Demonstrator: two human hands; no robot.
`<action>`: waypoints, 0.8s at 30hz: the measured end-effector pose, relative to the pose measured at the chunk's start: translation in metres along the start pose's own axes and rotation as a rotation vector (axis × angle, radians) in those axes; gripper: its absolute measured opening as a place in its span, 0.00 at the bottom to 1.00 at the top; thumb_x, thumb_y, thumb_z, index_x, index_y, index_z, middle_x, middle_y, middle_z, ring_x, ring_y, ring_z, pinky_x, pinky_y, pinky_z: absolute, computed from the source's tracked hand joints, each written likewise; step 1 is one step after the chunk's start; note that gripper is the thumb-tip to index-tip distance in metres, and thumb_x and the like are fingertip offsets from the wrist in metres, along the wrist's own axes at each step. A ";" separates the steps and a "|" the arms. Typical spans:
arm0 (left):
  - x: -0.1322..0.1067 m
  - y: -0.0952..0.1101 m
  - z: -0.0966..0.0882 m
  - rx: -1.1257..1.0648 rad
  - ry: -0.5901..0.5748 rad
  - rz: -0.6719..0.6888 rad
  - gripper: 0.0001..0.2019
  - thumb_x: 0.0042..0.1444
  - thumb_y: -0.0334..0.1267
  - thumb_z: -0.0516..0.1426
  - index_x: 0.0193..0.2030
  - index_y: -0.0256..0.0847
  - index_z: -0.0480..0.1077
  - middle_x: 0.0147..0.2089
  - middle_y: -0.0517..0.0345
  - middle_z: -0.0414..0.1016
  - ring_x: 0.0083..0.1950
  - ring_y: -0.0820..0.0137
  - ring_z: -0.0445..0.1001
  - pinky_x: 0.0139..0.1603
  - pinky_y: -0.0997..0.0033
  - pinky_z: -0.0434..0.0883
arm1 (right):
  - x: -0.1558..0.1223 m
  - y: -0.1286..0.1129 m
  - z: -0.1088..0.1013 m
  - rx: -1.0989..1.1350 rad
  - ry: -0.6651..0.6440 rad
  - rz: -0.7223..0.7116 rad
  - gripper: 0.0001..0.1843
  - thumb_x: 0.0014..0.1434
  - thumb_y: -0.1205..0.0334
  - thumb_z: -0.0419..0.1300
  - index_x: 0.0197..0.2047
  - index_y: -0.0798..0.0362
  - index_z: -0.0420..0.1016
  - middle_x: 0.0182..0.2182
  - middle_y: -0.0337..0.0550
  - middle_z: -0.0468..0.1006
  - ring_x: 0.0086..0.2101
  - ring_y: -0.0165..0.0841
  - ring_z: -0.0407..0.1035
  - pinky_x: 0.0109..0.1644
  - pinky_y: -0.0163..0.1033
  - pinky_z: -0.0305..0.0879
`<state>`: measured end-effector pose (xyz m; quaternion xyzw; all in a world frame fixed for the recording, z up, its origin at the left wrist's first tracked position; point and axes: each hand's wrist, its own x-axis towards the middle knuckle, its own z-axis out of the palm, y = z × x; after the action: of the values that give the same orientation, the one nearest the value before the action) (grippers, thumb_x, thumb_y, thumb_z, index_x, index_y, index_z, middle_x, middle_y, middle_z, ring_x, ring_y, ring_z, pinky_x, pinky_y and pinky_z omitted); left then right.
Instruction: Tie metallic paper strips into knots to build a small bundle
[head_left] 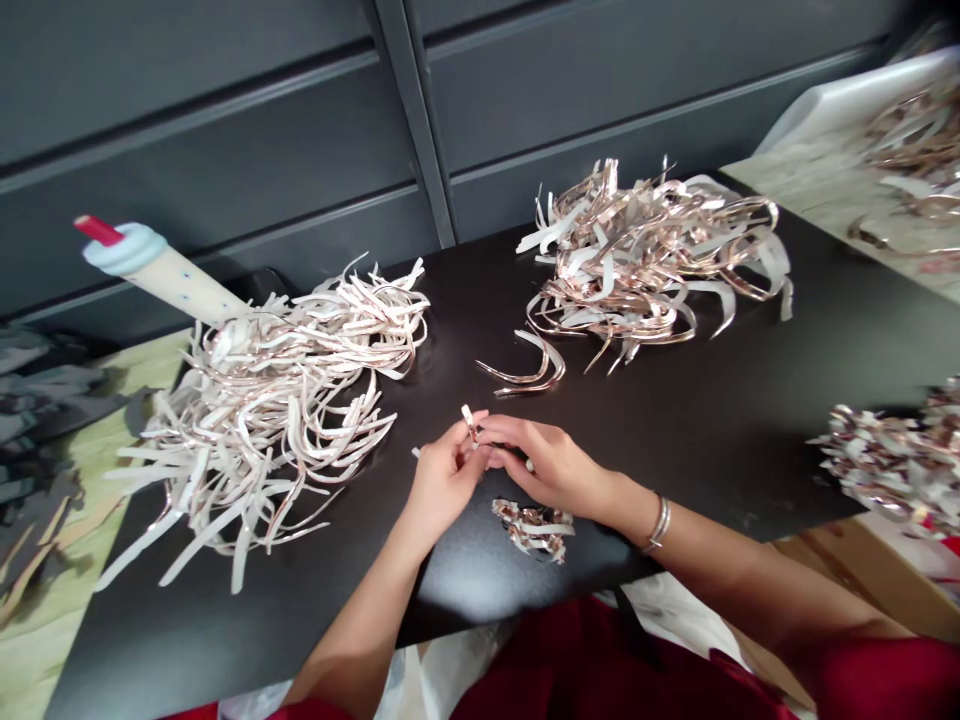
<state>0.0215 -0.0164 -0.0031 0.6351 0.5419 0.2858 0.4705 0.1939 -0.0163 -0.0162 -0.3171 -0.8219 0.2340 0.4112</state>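
Note:
My left hand [450, 472] and my right hand [551, 462] meet over the dark table, their fingertips pinched together. Between them is a narrow white and rose-gold strip [470, 422], one end poking up past the fingers; the rest of it is mostly covered. A silver bangle circles my right wrist. Just below the right hand lies a small heap of short curled white and rose-gold pieces [534, 528]. Beyond my hands, a few loose curved strips [529, 372] rest on the table.
A large pile of long pale strips [292, 400] covers the left side, against a cream tumbler with a red straw [169, 268]. Another shiny pile [645, 255] sits at the back right. Short cut pieces [904, 460] heap up at the right edge. Grey panels [247, 140] stand behind the table.

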 end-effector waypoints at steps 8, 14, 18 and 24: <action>0.002 0.005 -0.010 0.004 -0.121 0.035 0.08 0.55 0.30 0.52 0.38 0.37 0.72 0.33 0.55 0.79 0.35 0.69 0.78 0.40 0.71 0.73 | 0.000 0.003 -0.013 0.063 -0.095 0.013 0.30 0.58 0.79 0.44 0.62 0.54 0.50 0.50 0.51 0.74 0.48 0.33 0.71 0.49 0.41 0.71; 0.003 0.005 -0.010 0.236 0.028 0.106 0.10 0.60 0.36 0.50 0.37 0.38 0.71 0.24 0.63 0.74 0.20 0.78 0.70 0.26 0.79 0.67 | 0.001 0.004 -0.012 0.058 -0.132 0.021 0.30 0.56 0.80 0.43 0.61 0.55 0.53 0.54 0.52 0.70 0.54 0.34 0.66 0.55 0.44 0.68; 0.002 0.002 -0.011 0.299 0.088 0.115 0.08 0.62 0.36 0.48 0.42 0.40 0.66 0.23 0.67 0.71 0.18 0.78 0.68 0.25 0.78 0.66 | 0.003 0.005 -0.020 0.092 -0.171 0.059 0.31 0.55 0.81 0.42 0.61 0.54 0.53 0.54 0.50 0.71 0.54 0.32 0.67 0.54 0.41 0.68; 0.001 -0.001 -0.020 0.696 0.157 0.485 0.09 0.59 0.28 0.47 0.34 0.40 0.66 0.27 0.60 0.76 0.28 0.72 0.76 0.34 0.71 0.70 | 0.008 0.013 -0.048 0.363 -0.152 0.305 0.30 0.50 0.80 0.45 0.56 0.52 0.57 0.41 0.43 0.81 0.43 0.33 0.75 0.46 0.39 0.71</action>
<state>0.0040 -0.0096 0.0038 0.8412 0.4753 0.2356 0.1047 0.2340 0.0048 0.0060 -0.3396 -0.7377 0.4605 0.3583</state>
